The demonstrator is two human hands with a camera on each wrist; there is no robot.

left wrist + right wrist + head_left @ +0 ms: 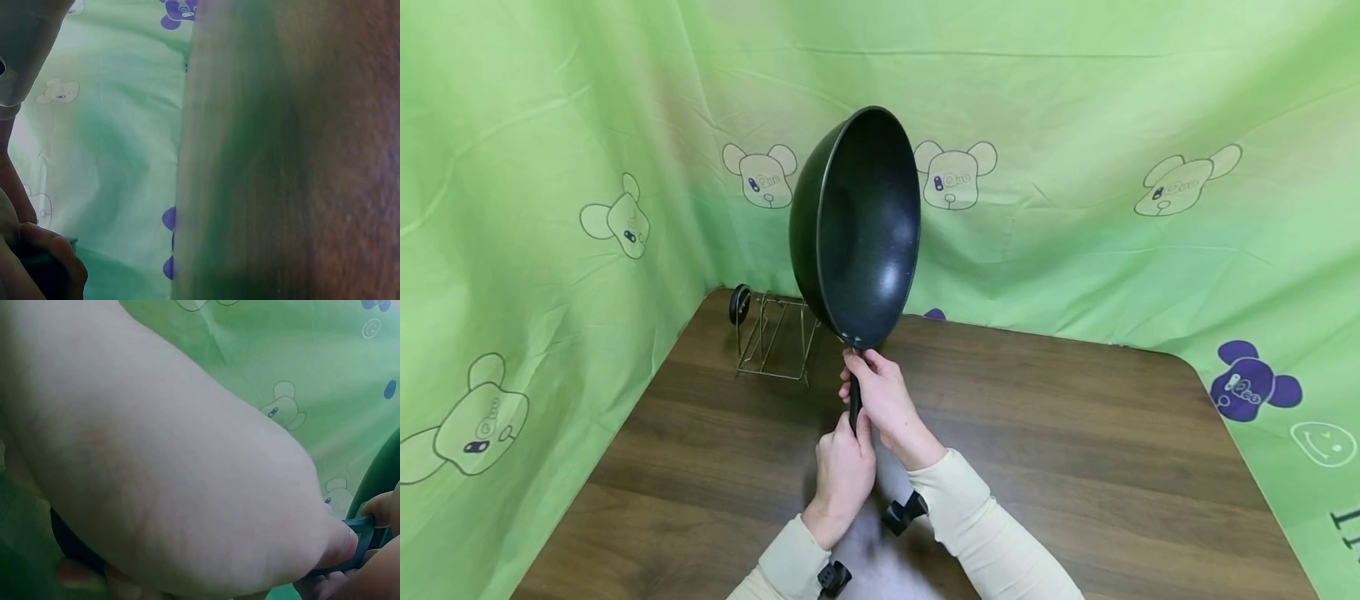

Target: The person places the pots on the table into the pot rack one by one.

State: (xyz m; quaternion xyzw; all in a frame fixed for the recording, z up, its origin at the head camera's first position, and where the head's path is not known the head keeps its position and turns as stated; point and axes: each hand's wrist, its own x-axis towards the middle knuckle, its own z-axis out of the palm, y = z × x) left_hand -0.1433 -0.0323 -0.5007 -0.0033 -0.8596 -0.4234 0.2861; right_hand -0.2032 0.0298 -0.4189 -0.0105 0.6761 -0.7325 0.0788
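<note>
A black wok [868,225] is held up above the table, its bowl on end, its handle [854,400] pointing down and its hollow side turned to the right. My right hand [887,404] grips the handle just below the rim, with the thumb along it. Lower down, my left hand [846,467] is curled round the handle's end. In the left wrist view, fingers [59,250] wrap a dark piece of the handle at the lower left. The right wrist view is mostly filled by my hand [187,475], with the dark wok side [381,469] at its right edge.
A wire rack [771,337] stands at the table's back left, partly behind the wok, with a round black piece [740,304] at its left end. The brown wooden table [1052,433] is bordered by a green printed curtain [1075,100] at the back and sides.
</note>
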